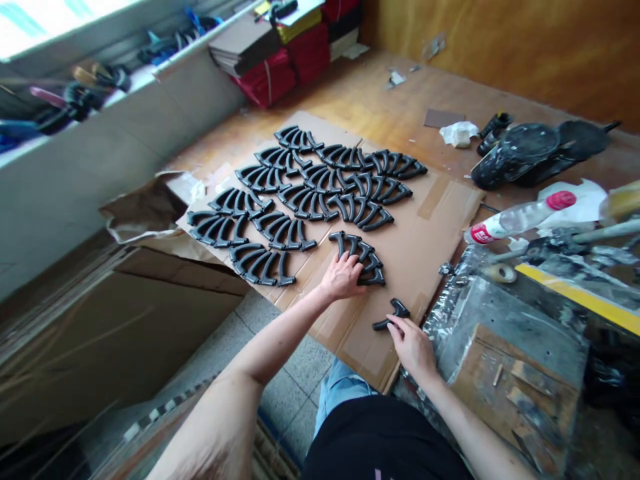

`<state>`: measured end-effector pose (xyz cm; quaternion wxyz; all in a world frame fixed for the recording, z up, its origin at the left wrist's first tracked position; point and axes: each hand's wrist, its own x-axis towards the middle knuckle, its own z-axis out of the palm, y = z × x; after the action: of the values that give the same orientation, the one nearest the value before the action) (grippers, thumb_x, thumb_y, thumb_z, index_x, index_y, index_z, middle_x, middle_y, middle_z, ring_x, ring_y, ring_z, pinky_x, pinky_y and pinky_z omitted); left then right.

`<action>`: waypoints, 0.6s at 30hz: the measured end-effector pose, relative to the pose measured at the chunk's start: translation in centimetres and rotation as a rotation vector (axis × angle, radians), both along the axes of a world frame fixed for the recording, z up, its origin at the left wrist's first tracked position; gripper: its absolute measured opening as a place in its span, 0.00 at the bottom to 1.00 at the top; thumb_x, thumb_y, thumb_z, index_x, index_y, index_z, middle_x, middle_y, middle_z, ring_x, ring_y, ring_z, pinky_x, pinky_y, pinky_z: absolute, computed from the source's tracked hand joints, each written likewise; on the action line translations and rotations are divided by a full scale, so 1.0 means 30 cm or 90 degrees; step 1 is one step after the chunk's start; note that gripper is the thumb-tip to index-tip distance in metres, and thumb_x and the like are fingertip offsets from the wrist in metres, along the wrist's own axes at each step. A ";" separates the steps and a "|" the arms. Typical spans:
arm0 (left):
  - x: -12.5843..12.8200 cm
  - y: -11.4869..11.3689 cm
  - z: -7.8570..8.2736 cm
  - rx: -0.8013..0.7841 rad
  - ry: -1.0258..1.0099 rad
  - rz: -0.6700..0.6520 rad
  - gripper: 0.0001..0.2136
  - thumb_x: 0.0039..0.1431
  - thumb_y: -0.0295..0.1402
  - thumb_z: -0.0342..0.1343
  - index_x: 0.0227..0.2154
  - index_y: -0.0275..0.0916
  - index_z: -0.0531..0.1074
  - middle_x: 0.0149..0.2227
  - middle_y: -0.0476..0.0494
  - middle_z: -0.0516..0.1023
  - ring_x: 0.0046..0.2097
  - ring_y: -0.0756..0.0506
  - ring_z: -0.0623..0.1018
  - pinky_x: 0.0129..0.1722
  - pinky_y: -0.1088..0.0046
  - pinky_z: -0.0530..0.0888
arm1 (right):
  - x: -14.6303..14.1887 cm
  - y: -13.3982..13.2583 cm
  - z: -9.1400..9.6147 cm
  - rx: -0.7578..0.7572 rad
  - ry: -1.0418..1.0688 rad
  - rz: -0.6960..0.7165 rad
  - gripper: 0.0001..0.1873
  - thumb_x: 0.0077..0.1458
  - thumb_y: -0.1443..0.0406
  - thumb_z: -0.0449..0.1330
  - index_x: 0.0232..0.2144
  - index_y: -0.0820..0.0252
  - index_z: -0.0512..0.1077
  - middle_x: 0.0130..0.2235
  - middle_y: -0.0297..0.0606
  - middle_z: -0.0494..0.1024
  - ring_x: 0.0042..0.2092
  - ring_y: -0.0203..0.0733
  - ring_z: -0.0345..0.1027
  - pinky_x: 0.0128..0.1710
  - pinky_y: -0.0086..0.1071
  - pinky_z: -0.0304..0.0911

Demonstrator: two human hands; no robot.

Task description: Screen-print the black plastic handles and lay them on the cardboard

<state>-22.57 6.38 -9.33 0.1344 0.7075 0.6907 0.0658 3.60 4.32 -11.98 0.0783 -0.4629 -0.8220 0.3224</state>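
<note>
"Black shirt [385, 440] cloth sat nearest the camera. Where was the loose piece?"

"That single curved black handle [400, 307] lay on a cardboard sheet [440, 230], near its right edge, at the fingertips of the right hand [414, 347]."

"Gripped?"

"Thumb and fingers were bent in against it; whether they pinched it or merely touched it, I couldn't tell."

"And the left?"

"The left hand [343, 275] reached palm down onto a small fan of matching handles [373, 257], just beyond the single one and to its left. Its underside was hidden, so I couldn't say whether it gripped any."

"What surrounded them?"

"More fans of black handles [270, 267], laid in close rows over the far and left parts of the sheet."

"Farther out?"

"A brown bench [345, 90] extended behind the cardboard. To the right were a red-capped bottle [523, 217] and, just below it, a tape roll [500, 272]. Crumpled white paper [459, 133] lay farther back, and red-wrapped bundles [267, 77] stood at the far left."
</note>
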 end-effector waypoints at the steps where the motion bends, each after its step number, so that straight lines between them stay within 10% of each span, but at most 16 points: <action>1: -0.027 0.024 0.001 0.000 0.010 0.035 0.23 0.49 0.45 0.61 0.47 0.39 0.73 0.55 0.34 0.69 0.59 0.33 0.65 0.58 0.52 0.62 | -0.003 -0.001 0.003 -0.001 -0.001 -0.004 0.18 0.63 0.60 0.49 0.48 0.55 0.74 0.44 0.42 0.79 0.45 0.48 0.73 0.48 0.40 0.68; 7: -0.036 0.115 -0.018 0.005 0.076 0.310 0.25 0.57 0.48 0.53 0.51 0.36 0.70 0.58 0.30 0.68 0.59 0.32 0.65 0.55 0.52 0.64 | -0.033 -0.006 0.036 -0.025 -0.019 -0.042 0.16 0.62 0.64 0.51 0.47 0.53 0.75 0.45 0.39 0.79 0.46 0.43 0.73 0.48 0.35 0.66; 14: 0.057 0.048 -0.061 0.081 0.089 0.335 0.35 0.60 0.53 0.43 0.65 0.38 0.53 0.69 0.29 0.50 0.67 0.25 0.52 0.58 0.37 0.57 | -0.018 -0.014 0.103 -0.051 0.035 -0.052 0.19 0.57 0.62 0.60 0.52 0.55 0.73 0.48 0.41 0.79 0.49 0.45 0.72 0.50 0.35 0.64; 18: 0.108 -0.009 -0.108 0.122 0.027 0.318 0.35 0.57 0.56 0.41 0.66 0.52 0.47 0.72 0.41 0.40 0.68 0.27 0.50 0.61 0.39 0.54 | 0.150 0.003 0.200 0.060 0.130 -0.076 0.14 0.61 0.61 0.57 0.48 0.54 0.75 0.45 0.38 0.80 0.47 0.42 0.71 0.52 0.34 0.62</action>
<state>-19.33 6.10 -12.57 0.0316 0.5260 0.8370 0.1472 8.09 4.42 -5.97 0.2026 -0.4715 -0.7949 0.3237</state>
